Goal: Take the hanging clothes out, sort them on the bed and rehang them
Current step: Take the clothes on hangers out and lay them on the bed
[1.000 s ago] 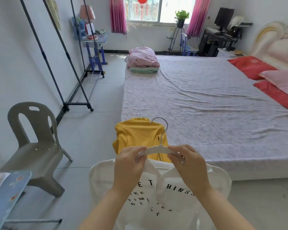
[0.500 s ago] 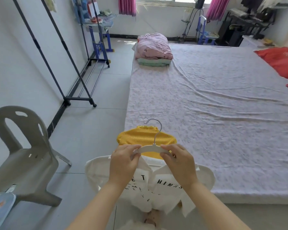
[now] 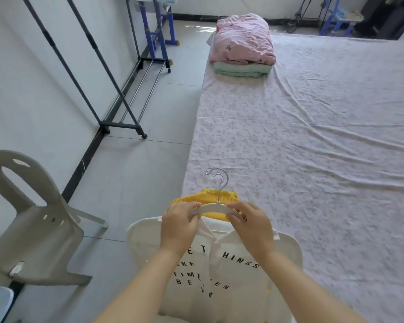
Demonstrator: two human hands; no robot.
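My left hand [image 3: 180,227] and my right hand [image 3: 251,227] both grip a white hanger [image 3: 214,207] with a metal hook, one hand on each arm of it. A white shirt [image 3: 231,271] with black lettering hangs from it in front of me. Behind it a yellow knitted top [image 3: 208,198] on a second hanger shows just past my fingers. Both garments are at the near left corner of the bed [image 3: 313,141]. An empty black clothes rack [image 3: 117,99] stands along the left wall.
Folded pink and green bedding [image 3: 243,45] lies on the bed's far left corner. A grey plastic chair [image 3: 33,224] stands on the floor at my left. A blue-framed stand [image 3: 156,26] is beyond the rack.
My view has tilted down and moved closer to the bed. Both hands keep the same hold on the white hanger, and the yellow top has sunk lower behind it.
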